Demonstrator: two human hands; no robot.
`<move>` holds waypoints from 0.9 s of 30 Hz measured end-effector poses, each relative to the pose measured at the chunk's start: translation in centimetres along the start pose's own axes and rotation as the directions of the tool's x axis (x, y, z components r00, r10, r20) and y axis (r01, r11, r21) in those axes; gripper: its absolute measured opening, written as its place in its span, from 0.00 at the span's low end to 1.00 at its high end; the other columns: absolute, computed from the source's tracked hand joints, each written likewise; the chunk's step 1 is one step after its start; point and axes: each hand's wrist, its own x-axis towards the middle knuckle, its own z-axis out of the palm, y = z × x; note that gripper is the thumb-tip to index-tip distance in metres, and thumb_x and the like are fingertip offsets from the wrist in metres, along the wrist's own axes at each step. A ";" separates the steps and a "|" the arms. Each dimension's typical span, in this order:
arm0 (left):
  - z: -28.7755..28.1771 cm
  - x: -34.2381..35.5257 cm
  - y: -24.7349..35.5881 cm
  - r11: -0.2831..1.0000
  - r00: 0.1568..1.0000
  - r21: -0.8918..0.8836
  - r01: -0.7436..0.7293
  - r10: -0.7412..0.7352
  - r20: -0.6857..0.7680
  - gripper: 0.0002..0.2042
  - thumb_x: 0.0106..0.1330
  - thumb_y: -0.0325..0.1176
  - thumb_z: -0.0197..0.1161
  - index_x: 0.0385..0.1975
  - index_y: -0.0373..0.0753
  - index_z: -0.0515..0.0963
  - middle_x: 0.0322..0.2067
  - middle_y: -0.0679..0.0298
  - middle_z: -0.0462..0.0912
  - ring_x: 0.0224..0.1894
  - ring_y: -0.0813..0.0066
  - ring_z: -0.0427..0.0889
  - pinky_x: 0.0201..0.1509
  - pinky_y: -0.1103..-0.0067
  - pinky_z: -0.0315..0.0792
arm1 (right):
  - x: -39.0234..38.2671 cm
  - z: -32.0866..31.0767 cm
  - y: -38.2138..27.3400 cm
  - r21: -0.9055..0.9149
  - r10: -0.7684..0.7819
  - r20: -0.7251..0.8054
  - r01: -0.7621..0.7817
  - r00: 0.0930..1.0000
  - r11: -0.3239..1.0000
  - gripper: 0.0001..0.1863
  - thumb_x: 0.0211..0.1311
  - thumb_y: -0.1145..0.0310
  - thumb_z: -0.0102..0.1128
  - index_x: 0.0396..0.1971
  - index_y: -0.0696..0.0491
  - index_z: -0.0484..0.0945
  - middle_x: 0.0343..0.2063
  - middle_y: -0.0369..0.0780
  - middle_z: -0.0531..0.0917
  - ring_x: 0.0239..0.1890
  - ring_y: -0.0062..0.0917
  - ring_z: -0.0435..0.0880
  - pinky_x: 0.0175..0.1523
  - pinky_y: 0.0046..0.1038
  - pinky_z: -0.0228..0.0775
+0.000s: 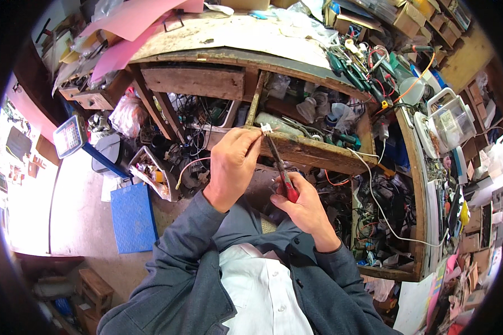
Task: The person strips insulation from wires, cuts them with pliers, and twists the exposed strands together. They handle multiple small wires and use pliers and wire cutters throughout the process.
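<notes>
My left hand (233, 162) is raised in front of me and pinches a small white part (266, 128) between thumb and fingertips. My right hand (303, 204) grips the red handles of a pair of pliers (280, 170). The dark jaws of the pliers point up and meet the white part. Both hands hover in front of an open wooden drawer (318, 152) full of tools and parts. My forearms in grey jacket sleeves come in from below.
A cluttered wooden workbench (235, 39) curves around me, with screwdrivers (349, 70), wires and a clear plastic box (452, 120) at the right. A white cable (383, 215) hangs from the drawer. On the floor at the left lie a blue mat (133, 216), a scale (70, 135) and a basket of parts (153, 173).
</notes>
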 end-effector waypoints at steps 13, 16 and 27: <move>-0.2 -1.1 0.2 0.948 0.952 0.158 -0.278 0.249 0.178 0.16 0.51 0.17 0.67 0.42 0.31 0.81 0.36 0.56 0.82 0.34 0.59 0.82 0.37 0.71 0.77 | -0.1 -0.5 -0.2 0.066 -0.041 0.012 0.040 0.999 0.997 0.24 0.56 0.72 0.69 0.52 0.59 0.74 0.41 0.41 0.81 0.42 0.25 0.79 0.54 0.26 0.71; -0.2 -1.1 0.3 0.940 0.944 0.153 -0.304 0.276 0.184 0.17 0.48 0.17 0.67 0.42 0.32 0.81 0.36 0.56 0.82 0.34 0.60 0.81 0.36 0.71 0.78 | -0.1 -0.6 0.1 0.081 -0.087 0.034 0.084 0.996 0.993 0.25 0.55 0.74 0.69 0.54 0.59 0.72 0.42 0.41 0.80 0.44 0.25 0.79 0.55 0.26 0.70; 1.9 0.8 -1.0 0.940 0.936 0.098 -0.328 0.309 0.167 0.13 0.52 0.18 0.66 0.39 0.32 0.82 0.35 0.57 0.84 0.36 0.59 0.83 0.39 0.71 0.78 | 2.2 -1.9 1.1 -0.058 -0.123 0.018 0.123 0.992 0.991 0.21 0.48 0.77 0.59 0.45 0.58 0.70 0.32 0.42 0.76 0.37 0.30 0.76 0.48 0.29 0.69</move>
